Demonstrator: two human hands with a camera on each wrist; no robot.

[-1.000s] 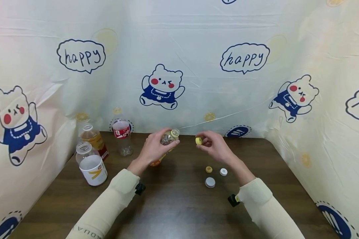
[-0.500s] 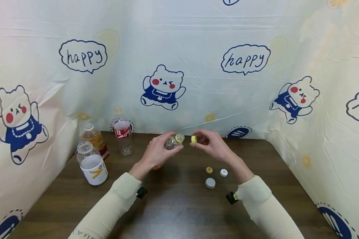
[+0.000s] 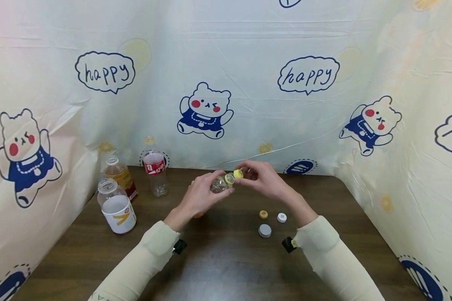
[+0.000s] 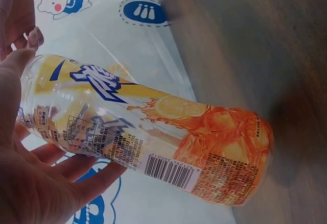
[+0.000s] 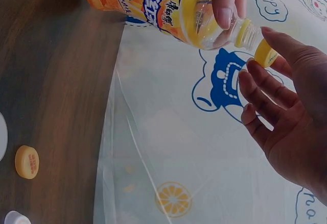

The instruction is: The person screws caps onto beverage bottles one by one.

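My left hand [image 3: 201, 193] grips a clear plastic drink bottle [image 4: 153, 132] around its upper part. The bottle has an orange-and-yellow label with lemon and ice pictures, and it tilts with its mouth toward the right. In the head view the left hand hides most of its body. My right hand [image 3: 261, 179] pinches a yellow bottle cap [image 5: 265, 53] between thumb and fingers. That cap is right at the open mouth of the bottle, set slightly askew to the neck in the right wrist view.
Three uncapped bottles stand at the left: a wide-mouthed white-labelled one [image 3: 118, 213], an amber-labelled one [image 3: 122, 177] and a red-labelled one [image 3: 154, 167]. On the wooden table [image 3: 226, 263] lie an orange-yellow cap [image 3: 263, 214], a small white cap [image 3: 281, 217] and a larger pale cap [image 3: 265, 230].
Both hands have come together: the bottle moved right and slightly nearer, while the yellow cap moved left to its mouth. The other bottles and loose caps stayed put.
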